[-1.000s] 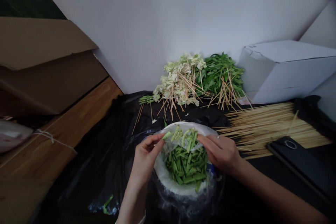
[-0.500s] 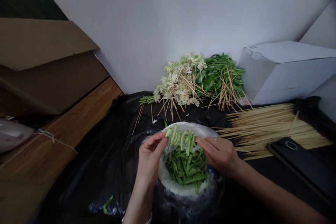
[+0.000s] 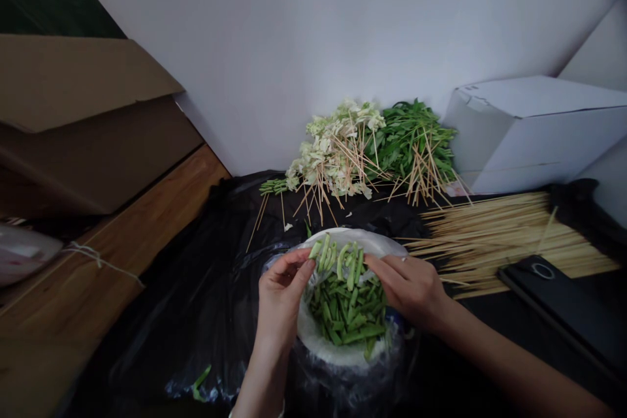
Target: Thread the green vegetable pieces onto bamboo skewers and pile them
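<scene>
Over a plastic-lined bucket [image 3: 337, 358], both my hands hold a row of cut green bean pieces [image 3: 341, 258] lying side by side. My left hand [image 3: 287, 290] is closed, with thumb and fingertips pinching the pale bean piece [image 3: 316, 249] at the row's left end. At the right end, my right hand [image 3: 411, 287] is closed round what appears to be the skewer carrying the row; its shaft is mostly hidden by fingers and beans. Below them, loose cut green beans [image 3: 350, 313] fill much of the bucket.
Skewered pale cabbage leaves [image 3: 326, 144], skewered leafy greens [image 3: 409, 137] and a few skewered beans [image 3: 273, 186] lie by the wall. Bare bamboo skewers [image 3: 509, 241] and a phone [image 3: 558, 307] are at right. A white box [image 3: 548, 130] and cardboard box [image 3: 93, 150] flank the black plastic sheet [image 3: 196, 294].
Almost nothing differs. My left hand has shifted very slightly at the left end of the bean row; my right hand keeps its place.
</scene>
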Demonstrator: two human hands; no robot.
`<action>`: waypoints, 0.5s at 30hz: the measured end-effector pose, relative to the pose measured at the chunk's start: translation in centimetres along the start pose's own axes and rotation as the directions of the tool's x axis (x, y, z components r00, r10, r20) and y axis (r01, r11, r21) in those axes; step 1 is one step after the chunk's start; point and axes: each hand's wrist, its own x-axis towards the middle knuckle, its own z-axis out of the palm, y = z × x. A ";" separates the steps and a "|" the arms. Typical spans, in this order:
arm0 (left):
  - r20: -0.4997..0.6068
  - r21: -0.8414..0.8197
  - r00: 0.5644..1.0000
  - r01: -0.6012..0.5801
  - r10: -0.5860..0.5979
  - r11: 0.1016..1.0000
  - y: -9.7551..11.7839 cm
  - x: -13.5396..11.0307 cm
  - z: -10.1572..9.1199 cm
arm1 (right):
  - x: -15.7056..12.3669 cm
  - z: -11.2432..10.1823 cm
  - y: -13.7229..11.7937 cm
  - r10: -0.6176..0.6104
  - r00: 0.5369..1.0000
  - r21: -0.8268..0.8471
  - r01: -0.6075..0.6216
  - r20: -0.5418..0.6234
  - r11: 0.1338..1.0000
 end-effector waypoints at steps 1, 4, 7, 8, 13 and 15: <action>-0.011 0.009 1.000 -0.005 0.005 1.000 0.0 0.0 0.1 | 0.0 0.0 0.0 -0.002 1.000 -0.004 0.002 0.000 1.000; -0.043 0.043 0.999 -0.022 0.024 0.999 0.0 -0.1 0.2 | 0.0 0.0 0.1 0.001 1.000 -0.018 -0.001 0.012 1.000; -0.042 0.078 0.997 -0.055 0.058 0.995 -0.2 -0.2 0.3 | -0.1 0.1 0.1 0.001 1.000 -0.027 -0.001 0.024 1.000; -0.033 0.086 0.997 -0.066 0.069 0.994 -0.2 -0.2 0.3 | -0.2 0.1 0.1 0.003 1.000 -0.030 -0.002 0.030 1.000; -0.004 0.091 0.997 -0.073 0.073 0.993 -0.4 -0.1 0.0 | 0.0 0.1 0.0 0.004 1.000 -0.017 -0.004 0.018 1.000; 0.000 0.048 0.999 -0.047 0.047 0.998 -0.4 0.1 -0.2 | 0.0 0.0 0.0 0.000 1.000 0.003 0.000 0.017 1.000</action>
